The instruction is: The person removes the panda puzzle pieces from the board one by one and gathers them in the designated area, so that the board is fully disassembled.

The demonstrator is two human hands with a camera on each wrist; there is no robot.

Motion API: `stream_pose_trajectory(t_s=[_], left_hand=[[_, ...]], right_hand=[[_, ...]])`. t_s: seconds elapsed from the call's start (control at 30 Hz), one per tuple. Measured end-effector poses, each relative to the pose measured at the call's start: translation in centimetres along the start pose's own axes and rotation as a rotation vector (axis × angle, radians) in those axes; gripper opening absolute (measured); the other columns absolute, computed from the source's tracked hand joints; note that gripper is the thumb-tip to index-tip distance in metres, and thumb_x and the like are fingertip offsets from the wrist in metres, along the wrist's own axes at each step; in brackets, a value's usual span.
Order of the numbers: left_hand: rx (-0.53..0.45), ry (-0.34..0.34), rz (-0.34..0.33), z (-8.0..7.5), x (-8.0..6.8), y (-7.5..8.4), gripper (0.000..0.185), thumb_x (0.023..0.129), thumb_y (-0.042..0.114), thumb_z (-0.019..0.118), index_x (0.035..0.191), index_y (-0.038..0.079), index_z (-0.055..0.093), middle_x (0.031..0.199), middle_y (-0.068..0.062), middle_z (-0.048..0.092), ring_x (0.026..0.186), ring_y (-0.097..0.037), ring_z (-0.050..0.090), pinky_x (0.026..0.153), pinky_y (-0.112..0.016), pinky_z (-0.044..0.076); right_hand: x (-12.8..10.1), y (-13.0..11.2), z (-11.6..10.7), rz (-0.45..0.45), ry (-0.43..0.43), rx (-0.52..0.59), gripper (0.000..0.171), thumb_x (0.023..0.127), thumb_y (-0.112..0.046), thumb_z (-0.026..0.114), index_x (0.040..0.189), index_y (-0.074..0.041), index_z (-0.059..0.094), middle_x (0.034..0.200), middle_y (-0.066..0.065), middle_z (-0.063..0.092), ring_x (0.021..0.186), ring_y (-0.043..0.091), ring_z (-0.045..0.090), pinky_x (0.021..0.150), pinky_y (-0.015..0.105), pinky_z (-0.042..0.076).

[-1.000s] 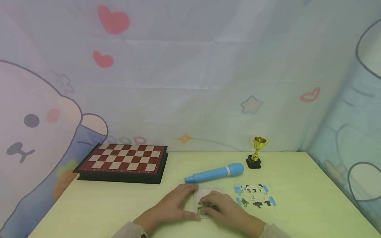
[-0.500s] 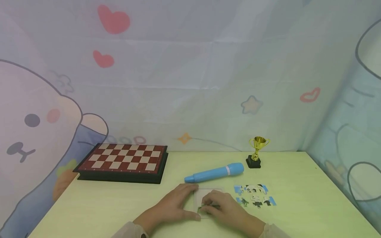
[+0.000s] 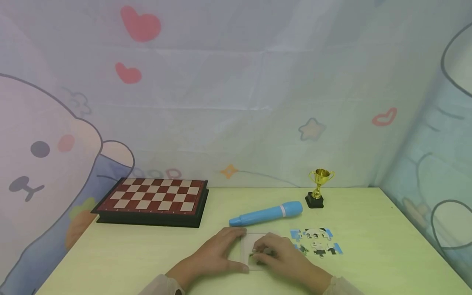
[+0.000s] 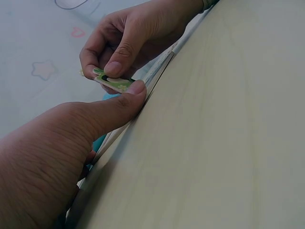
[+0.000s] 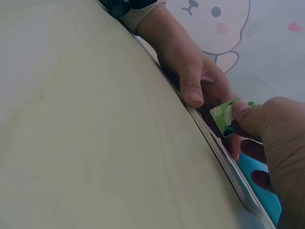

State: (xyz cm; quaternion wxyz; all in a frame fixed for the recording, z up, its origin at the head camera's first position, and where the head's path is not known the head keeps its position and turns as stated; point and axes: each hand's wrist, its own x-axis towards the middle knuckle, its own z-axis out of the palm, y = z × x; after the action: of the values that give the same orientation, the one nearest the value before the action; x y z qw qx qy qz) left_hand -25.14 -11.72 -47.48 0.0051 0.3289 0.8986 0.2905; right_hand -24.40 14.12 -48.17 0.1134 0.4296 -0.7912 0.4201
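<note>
Between the thumb and fingers of my right hand (image 3: 282, 256) is a green jigsaw piece (image 5: 220, 117) with a white flower in its corner. The left wrist view shows that piece (image 4: 118, 84) tilted, its edge partly covered by the fingertips. It is held above the lower part of a thin, pale square puzzle tray (image 3: 250, 241). My left hand (image 3: 215, 255) rests along the tray's left side, fingers at the far corner and thumb (image 4: 126, 102) at the near one. What lies in the tray under my right hand is mostly hidden.
Several loose panda jigsaw pieces (image 3: 313, 234) lie right of the tray. Behind it is a blue microphone-shaped stick (image 3: 263, 216). A gold trophy cup (image 3: 320, 178) on a black base stands at the back right, a red-and-white chessboard box (image 3: 155, 196) at the back left.
My right hand has shifted slightly right, drawing the green jigsaw piece away from the tray's near left corner and tilting it. The left hand has stayed in place.
</note>
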Motion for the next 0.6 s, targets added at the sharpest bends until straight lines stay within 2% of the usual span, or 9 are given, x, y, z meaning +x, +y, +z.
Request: stream_pose_trajectory(t_s=[0.23, 0.33, 0.47, 0.6], left_hand=[[0.013, 0.004, 0.012, 0.1, 0.0, 0.1, 0.096, 0.075, 0.074, 0.071, 0.151, 0.020, 0.044, 0.153, 0.006, 0.043, 0.142, -0.019, 0.038, 0.115, -0.048, 0.037], [0.014, 0.003, 0.007, 0.1, 0.1, 0.1, 0.097, 0.075, 0.075, 0.071, 0.151, 0.021, 0.043, 0.153, 0.006, 0.043, 0.142, -0.019, 0.038, 0.116, -0.048, 0.036], [0.008, 0.002, 0.003, 0.1, 0.1, 0.0, 0.098, 0.074, 0.074, 0.071, 0.151, 0.020, 0.044, 0.153, 0.006, 0.043, 0.143, -0.019, 0.038, 0.116, -0.047, 0.035], [0.006, 0.004, 0.006, 0.1, 0.1, -0.2, 0.098, 0.074, 0.075, 0.071, 0.151, 0.020, 0.044, 0.152, 0.006, 0.044, 0.142, -0.018, 0.038, 0.117, -0.047, 0.035]], right_hand=[[-1.1, 0.7, -1.3, -0.004, 0.039, -0.084, 0.019, 0.093, -0.024, 0.074, 0.110, -0.026, 0.067, 0.103, -0.017, 0.066, 0.090, 0.001, 0.066, 0.081, 0.027, 0.057], [-1.8, 1.1, -2.4, -0.022, 0.052, -0.085, 0.022, 0.092, -0.019, 0.075, 0.113, -0.021, 0.068, 0.105, -0.013, 0.069, 0.092, 0.003, 0.067, 0.084, 0.028, 0.057], [-2.8, 1.6, -3.8, -0.055, 0.079, -0.082, 0.025, 0.090, -0.012, 0.076, 0.115, -0.017, 0.070, 0.103, -0.009, 0.072, 0.090, 0.005, 0.067, 0.079, 0.027, 0.056], [-4.1, 2.2, -5.2, -0.065, 0.103, -0.097, 0.030, 0.088, -0.007, 0.077, 0.115, -0.017, 0.071, 0.101, -0.011, 0.070, 0.086, 0.003, 0.065, 0.074, 0.023, 0.055]])
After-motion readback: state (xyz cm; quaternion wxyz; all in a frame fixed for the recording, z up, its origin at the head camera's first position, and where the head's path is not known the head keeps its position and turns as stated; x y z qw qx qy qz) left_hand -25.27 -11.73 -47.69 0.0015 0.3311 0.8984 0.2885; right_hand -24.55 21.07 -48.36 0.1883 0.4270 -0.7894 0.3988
